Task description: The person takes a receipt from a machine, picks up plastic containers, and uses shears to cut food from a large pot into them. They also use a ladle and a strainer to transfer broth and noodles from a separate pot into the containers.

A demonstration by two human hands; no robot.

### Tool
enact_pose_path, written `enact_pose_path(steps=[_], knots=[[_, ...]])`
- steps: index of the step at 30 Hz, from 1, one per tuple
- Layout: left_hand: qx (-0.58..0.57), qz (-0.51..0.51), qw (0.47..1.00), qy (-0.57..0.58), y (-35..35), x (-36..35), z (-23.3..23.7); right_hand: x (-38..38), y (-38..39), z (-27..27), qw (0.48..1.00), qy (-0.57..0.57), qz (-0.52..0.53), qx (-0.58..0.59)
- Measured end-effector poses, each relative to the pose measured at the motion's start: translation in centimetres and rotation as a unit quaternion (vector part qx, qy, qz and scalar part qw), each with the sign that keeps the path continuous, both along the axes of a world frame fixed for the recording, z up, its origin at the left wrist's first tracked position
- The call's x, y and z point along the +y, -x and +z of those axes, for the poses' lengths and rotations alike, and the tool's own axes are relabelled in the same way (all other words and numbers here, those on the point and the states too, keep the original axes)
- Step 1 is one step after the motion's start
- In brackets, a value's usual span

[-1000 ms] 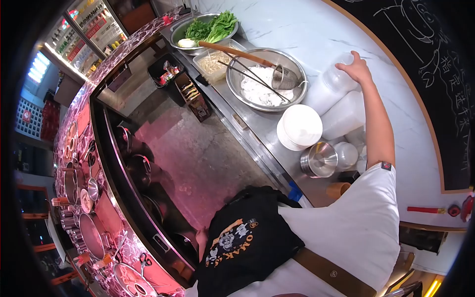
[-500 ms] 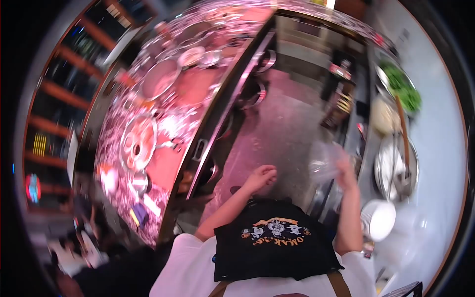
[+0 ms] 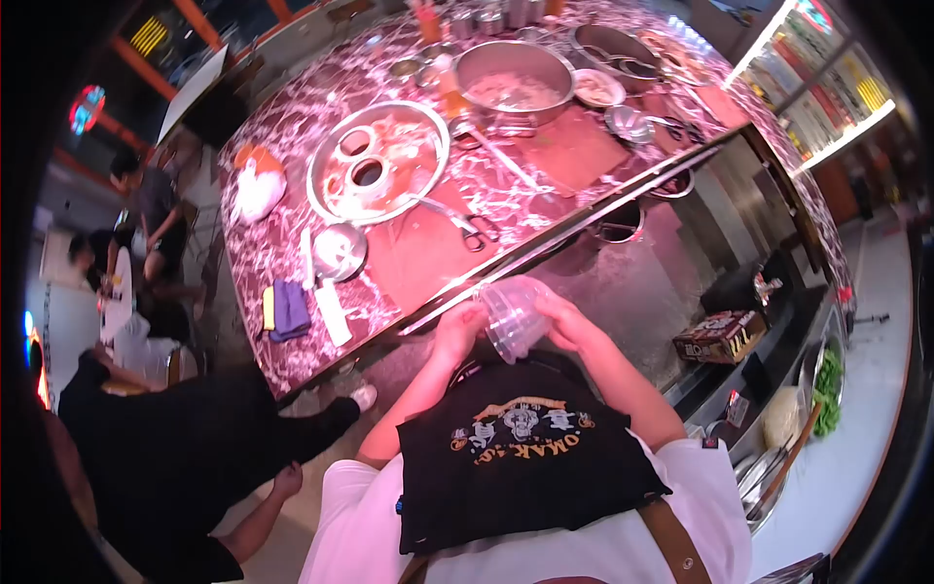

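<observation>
In front of my apron, just off the near edge of the counter, is a clear plastic container (image 3: 514,319), tilted; it may be several nested together. My right hand (image 3: 564,319) grips its right side. Curled fingers of my left hand (image 3: 461,327) press on its left rim. Beyond it on the counter lie scissors (image 3: 475,234), their blades towards a large round metal pan (image 3: 440,146) that holds food and a dark-centred ring. A shiny metal bowl (image 3: 341,251) stands left of a reddish-brown board (image 3: 418,265).
A deep metal pot (image 3: 516,86) and a small bowl of food (image 3: 598,88) stand farther back on the marbled counter (image 3: 255,336). To my left is a person in black (image 3: 175,457). A printed box (image 3: 720,336) and greens (image 3: 828,389) are at right.
My view has swung left towards the counter. The clear container has come from the right to in front of me, and my left hand, empty before, now holds it too.
</observation>
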State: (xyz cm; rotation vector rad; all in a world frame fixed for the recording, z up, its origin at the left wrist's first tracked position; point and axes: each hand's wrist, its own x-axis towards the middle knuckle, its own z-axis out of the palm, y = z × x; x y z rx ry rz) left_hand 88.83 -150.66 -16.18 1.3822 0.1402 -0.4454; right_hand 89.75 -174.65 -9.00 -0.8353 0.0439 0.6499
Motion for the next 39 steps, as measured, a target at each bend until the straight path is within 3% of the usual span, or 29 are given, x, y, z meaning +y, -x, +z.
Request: enact_pose_path(steps=[4, 7, 9, 11, 12, 15, 16, 19, 22, 24, 26, 31, 39], knots=[[0.025, 0.115, 0.992, -0.052, -0.9, 4.5, 0.2, 5.7, -5.4, -1.2, 0.995, -0.004, 0.052, 0.082], [0.064, 0.228, 0.971, 0.018, -0.8, 7.7, -1.9, 7.7, -11.3, -4.8, 0.972, 0.227, 0.051, -0.034], [0.067, 0.288, 0.955, 0.016, -1.0, 8.9, -2.4, 8.7, -15.2, -8.3, 0.893, 0.41, 0.008, -0.187], [0.091, 0.336, 0.937, 0.017, -1.4, 9.9, -3.5, 9.3, -18.7, -9.2, 0.676, 0.614, 0.008, -0.407], [0.103, 0.34, 0.933, -0.052, -2.2, 9.7, -1.6, 9.5, -19.8, -9.3, 0.664, 0.631, 0.031, -0.401], [0.098, 0.354, 0.93, -0.014, -4.4, 10.0, -1.7, 10.5, -21.6, -11.2, 0.606, 0.696, 0.111, -0.37], [0.102, 0.364, 0.926, -0.009, -5.2, 9.7, -2.2, 10.6, -22.3, -10.4, 0.635, 0.686, 0.136, -0.329], [0.115, 0.379, 0.918, -0.002, -8.3, 9.0, -1.9, 9.7, -24.2, -8.1, 0.655, 0.659, 0.234, -0.287], [0.14, 0.359, 0.923, -0.007, -11.1, 7.5, -1.2, 7.7, -26.0, -10.2, 0.761, 0.56, 0.184, -0.272], [0.113, 0.348, 0.929, -0.045, -13.0, 6.0, -0.5, 5.3, -27.5, -10.9, 0.787, 0.519, 0.198, -0.268], [0.095, 0.34, 0.932, -0.085, -14.9, 4.6, 0.1, 2.6, -29.2, -7.7, 0.824, 0.472, 0.229, -0.215], [0.047, 0.312, 0.938, -0.145, -18.5, 1.5, 2.1, -3.5, -31.3, -10.1, 0.828, 0.463, 0.167, -0.27], [0.092, 0.325, 0.939, -0.072, -19.7, -0.2, 6.6, -5.8, -32.0, -10.0, 0.841, 0.457, 0.161, -0.241]])
